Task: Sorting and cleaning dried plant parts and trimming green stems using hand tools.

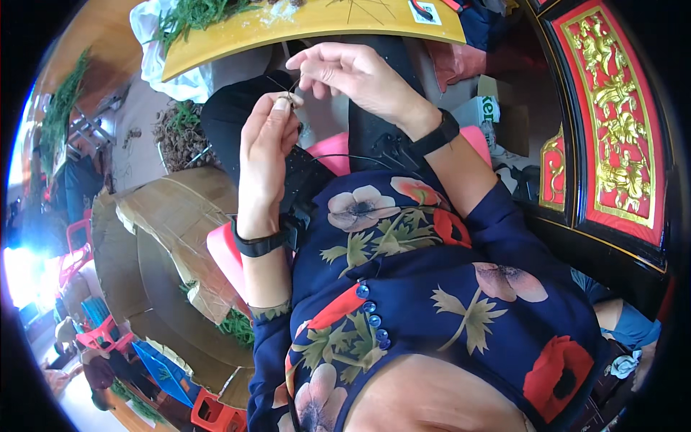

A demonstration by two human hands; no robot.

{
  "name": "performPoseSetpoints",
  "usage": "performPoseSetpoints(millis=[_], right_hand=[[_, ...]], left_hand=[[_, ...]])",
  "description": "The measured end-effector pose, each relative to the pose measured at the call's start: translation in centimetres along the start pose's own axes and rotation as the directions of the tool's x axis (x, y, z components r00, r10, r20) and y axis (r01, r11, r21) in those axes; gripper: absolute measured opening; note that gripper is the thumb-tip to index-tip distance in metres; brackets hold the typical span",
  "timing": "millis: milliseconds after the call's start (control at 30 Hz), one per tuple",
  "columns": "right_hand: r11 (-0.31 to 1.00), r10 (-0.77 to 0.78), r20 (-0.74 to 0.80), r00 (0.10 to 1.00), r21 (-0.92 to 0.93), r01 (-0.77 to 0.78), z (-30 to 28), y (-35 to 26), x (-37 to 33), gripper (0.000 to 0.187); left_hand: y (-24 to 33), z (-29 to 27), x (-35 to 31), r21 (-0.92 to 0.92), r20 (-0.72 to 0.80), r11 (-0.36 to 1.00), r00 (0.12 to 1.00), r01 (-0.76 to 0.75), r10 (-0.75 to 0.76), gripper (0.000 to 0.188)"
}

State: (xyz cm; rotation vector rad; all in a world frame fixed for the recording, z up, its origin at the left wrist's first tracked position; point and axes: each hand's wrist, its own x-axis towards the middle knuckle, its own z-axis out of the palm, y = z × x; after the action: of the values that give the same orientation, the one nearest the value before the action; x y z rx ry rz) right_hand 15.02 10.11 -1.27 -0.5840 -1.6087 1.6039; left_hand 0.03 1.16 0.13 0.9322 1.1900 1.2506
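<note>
My left hand (266,140) is closed in a pinch, thumb against fingers, on a small brownish piece (294,99) with thin dark wire around it. Most of that piece is covered by the fingertips, so its kind is unclear. Just above and to the right, my right hand (360,79) has its fingers curled in toward the thin dark wire (290,88), which runs up to the fingertips. Both hands are raised over my lap, close to the table's near edge.
The yellow table (324,25) in front bears green sprigs (198,18), loose thin wires (360,9) and white flakes. To the left are a heap of brown root-like or cone-like pieces (183,140) and a large open cardboard box (155,266). A carved red-and-gold panel (612,119) stands at right.
</note>
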Motion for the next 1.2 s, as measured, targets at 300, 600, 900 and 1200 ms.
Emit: performPoseSetpoints(millis=[300,600,900,1200], right_hand=[[0.969,0.194,0.038,0.980,0.151,-0.198,0.9,1.7,-0.1,0.019],[0.969,0.198,-0.199,0.960,0.188,-0.161,-0.1,2.4,0.2,0.016],[0.847,0.345,-0.176,0.922,0.482,-0.225,-2.7,2.5,0.4,0.016],[0.798,0.408,-0.200,0.891,0.552,-0.241,-3.9,2.8,0.2,0.015]], left_hand=[[-0.7,-0.7,0.8,-0.163,0.090,0.983,0.993,0.085,-0.071,0.021],[0.1,2.2,2.6,0.784,-0.014,0.575,0.921,-0.232,0.390,0.024],[0.9,-1.2,15.9,0.935,0.159,0.177,0.812,-0.306,0.561,0.021],[0.8,1.2,22.4,0.898,0.386,-0.020,0.764,-0.440,0.518,0.021]])
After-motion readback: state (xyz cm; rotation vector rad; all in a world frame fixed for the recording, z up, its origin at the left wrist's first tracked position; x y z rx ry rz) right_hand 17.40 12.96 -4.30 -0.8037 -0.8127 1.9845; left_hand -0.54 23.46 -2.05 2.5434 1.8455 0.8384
